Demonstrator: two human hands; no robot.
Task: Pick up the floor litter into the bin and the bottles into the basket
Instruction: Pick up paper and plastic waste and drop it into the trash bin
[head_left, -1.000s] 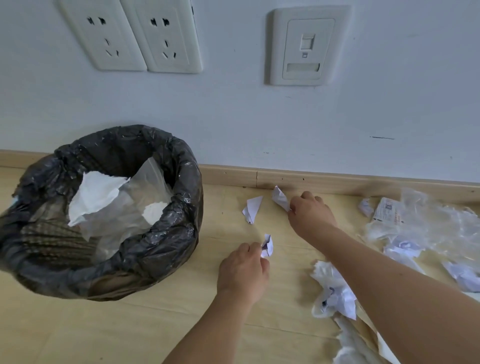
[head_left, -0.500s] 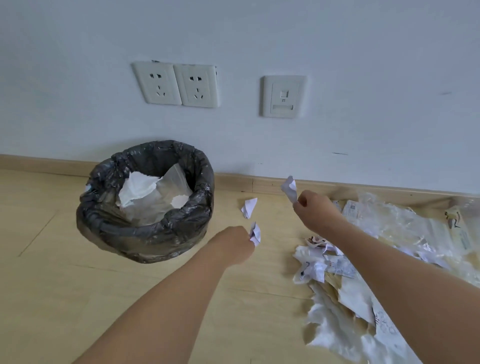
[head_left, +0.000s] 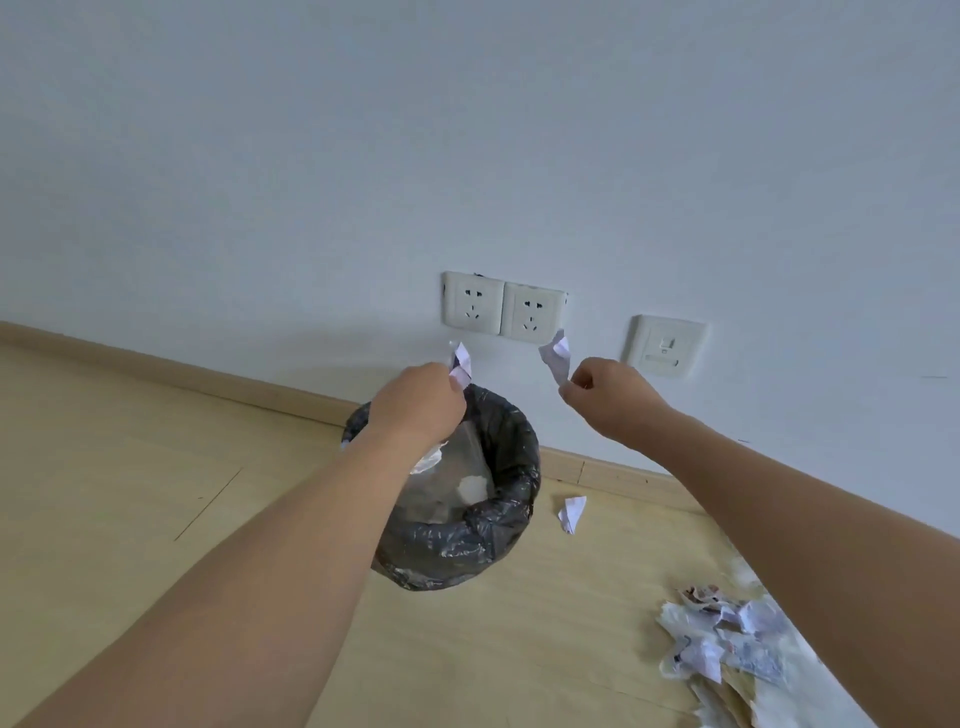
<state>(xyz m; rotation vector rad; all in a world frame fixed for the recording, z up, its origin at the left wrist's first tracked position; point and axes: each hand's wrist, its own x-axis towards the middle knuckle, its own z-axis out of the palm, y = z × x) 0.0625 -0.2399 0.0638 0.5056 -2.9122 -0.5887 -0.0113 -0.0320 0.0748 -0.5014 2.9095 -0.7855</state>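
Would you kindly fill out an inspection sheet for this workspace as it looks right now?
Surface: pale wooden floor, bare at left.
Job's things: bin with black liner, partly filled; paper scrap on the floor beside it; no bottles or basket seen.
Clutter: litter pile at lower right.
Hands: left hand pinches a scrap above the bin; right hand pinches another scrap.
Cables: nothing seen.
Surroundings: white wall, two sockets, a wall plate, skirting board.

A round bin lined with a black bag stands on the floor by the wall, holding clear plastic and white paper. One white paper scrap lies just right of it. A heap of crumpled litter lies further right. Two small scraps are pinched above.
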